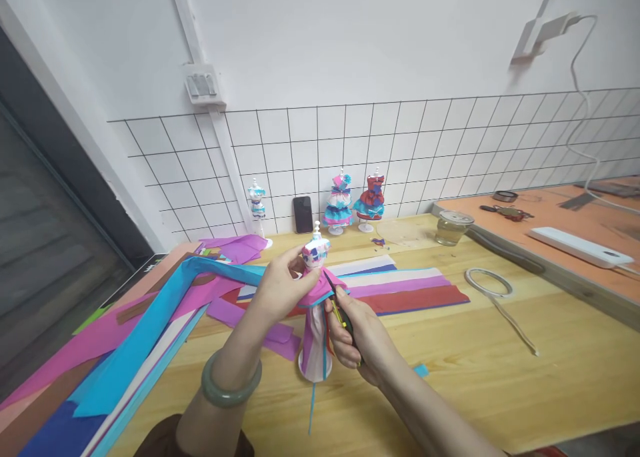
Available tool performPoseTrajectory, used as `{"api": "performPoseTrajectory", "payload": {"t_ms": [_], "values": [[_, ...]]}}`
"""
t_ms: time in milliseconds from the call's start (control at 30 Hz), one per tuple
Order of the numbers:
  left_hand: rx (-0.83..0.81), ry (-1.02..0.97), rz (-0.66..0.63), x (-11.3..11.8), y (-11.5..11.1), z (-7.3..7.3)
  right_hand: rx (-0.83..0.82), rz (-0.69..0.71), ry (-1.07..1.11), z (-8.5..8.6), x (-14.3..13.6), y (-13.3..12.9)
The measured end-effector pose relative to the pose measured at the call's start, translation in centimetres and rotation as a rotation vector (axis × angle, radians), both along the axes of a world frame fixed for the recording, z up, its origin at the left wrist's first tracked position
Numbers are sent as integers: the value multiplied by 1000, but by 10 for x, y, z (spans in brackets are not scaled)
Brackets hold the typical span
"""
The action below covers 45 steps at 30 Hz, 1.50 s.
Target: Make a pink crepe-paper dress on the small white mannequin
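Note:
A miniature dress form stands upright on its round white base near the middle of the table, its bodice patterned with coloured scraps. Its skirt has pink, white, purple and blue paper strips, with a bright pink layer at the waist. My left hand is closed around the form's waist from the left. In my right hand is a pair of scissors with black and yellow handles. Their dark, pointed tip is against or just in front of the pink layer; whether the blades are apart is unclear.
Coloured paper strips lie behind the form, and more crepe paper fills the left side. Several small dress forms and a phone stand by the wall. A covered cup and a tape roll are on the right.

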<state>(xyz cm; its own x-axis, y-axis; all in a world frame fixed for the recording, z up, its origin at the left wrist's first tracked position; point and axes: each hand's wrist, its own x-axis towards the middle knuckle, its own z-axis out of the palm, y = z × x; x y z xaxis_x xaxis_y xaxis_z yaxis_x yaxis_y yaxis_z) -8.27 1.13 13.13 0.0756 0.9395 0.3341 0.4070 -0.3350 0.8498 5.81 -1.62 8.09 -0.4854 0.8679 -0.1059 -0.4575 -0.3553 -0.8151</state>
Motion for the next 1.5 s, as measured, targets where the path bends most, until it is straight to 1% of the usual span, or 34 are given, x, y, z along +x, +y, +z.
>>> {"api": "performPoseTrajectory", "payload": {"t_ms": [167,367,500,600,767,900,1100,1367,1500], "values": [[-17,-26,-8,0,0,1,1,-7,8,-1,0,1],[-21,-55,-44,-2,2,-4,3,2,34,-2,0,1],[-61,-124,-87,-3,4,-5,25,-7,44,-4,-1,2],[-80,-153,-95,-2,3,-4,26,-4,37,-4,-1,3],[-86,-146,-78,-1,2,-2,44,0,40,-4,-1,6],[-89,-142,-92,-1,2,-2,70,-6,42,-5,-1,6],[-92,-123,-83,-1,1,0,73,-10,-4,-4,-2,7],[-71,-109,-88,-3,4,-5,60,-12,-60,-3,-2,7],[-85,-112,-85,-5,7,-7,24,-5,-67,-1,0,8]]}}
